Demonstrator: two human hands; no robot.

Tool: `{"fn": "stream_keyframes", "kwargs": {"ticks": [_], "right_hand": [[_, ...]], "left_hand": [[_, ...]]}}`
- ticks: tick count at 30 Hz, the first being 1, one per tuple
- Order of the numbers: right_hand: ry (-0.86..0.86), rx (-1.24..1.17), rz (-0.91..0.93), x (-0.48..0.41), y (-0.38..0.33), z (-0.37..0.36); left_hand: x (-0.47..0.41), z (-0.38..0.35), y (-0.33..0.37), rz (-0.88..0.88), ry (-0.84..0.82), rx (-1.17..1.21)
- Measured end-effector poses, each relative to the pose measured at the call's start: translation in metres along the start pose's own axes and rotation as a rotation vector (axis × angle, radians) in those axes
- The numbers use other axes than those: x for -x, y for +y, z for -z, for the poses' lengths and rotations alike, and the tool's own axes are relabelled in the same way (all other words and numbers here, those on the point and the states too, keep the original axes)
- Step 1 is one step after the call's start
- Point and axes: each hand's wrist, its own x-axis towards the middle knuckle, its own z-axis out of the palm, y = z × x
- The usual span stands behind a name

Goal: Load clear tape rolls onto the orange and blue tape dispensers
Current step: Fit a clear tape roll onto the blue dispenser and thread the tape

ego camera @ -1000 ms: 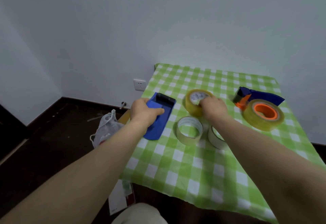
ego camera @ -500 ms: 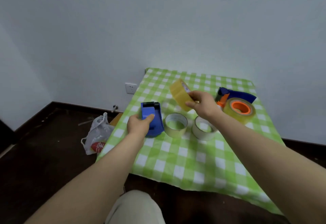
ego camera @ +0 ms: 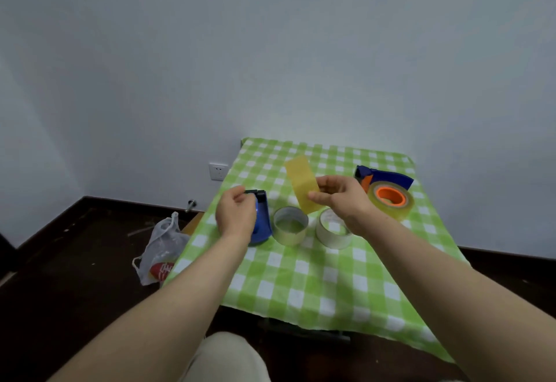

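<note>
My left hand [ego camera: 235, 216] grips a blue tape dispenser [ego camera: 262, 225] standing on the left part of the green checked table [ego camera: 316, 285]. My right hand [ego camera: 340, 198] holds a yellowish clear tape roll [ego camera: 301, 182] edge-on, lifted above the table and tilted. Two more clear tape rolls [ego camera: 290, 225] [ego camera: 331, 229] lie flat on the cloth just below my hands. At the far right a second dispenser, blue with orange parts [ego camera: 382, 177], lies with a tape roll on its orange hub [ego camera: 390, 199].
A white plastic bag [ego camera: 161, 249] sits on the dark floor left of the table. A wall socket [ego camera: 218, 171] is on the white wall behind. My knee [ego camera: 222, 357] shows at the bottom edge.
My right hand lifted the yellowish roll off the table and turned it edge-on. My left hand stood the blue dispenser upright. The view pulled back from the table.
</note>
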Motion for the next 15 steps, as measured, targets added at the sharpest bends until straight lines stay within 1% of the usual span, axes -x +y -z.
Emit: {"fn": "stream_keyframes", "kwargs": {"ticks": [2, 4, 6, 8, 11, 14, 15], "right_hand": [[-0.029, -0.013, 0.008, 0.009, -0.001, 0.001], [-0.06, -0.024, 0.026, 0.021, 0.0, 0.003], [-0.078, -0.028, 0.045, 0.034, 0.002, 0.003], [-0.06, -0.015, 0.066, 0.047, 0.01, 0.003], [-0.035, -0.032, 0.084, 0.065, 0.022, 0.004], [-0.064, -0.096, 0.054, 0.075, 0.03, 0.01], [-0.088, -0.151, 0.029, 0.076, 0.03, 0.012]], "left_hand": [[0.014, -0.009, 0.016, 0.066, -0.208, 0.172], [0.031, -0.016, 0.029, 0.16, -0.398, 0.276], [0.043, -0.02, 0.035, 0.231, -0.51, 0.349], [0.051, -0.022, 0.035, 0.273, -0.557, 0.4], [0.06, -0.024, 0.032, 0.316, -0.585, 0.45], [0.073, -0.024, 0.026, 0.254, -0.62, 0.423], [0.076, -0.024, 0.023, 0.22, -0.63, 0.409]]}}
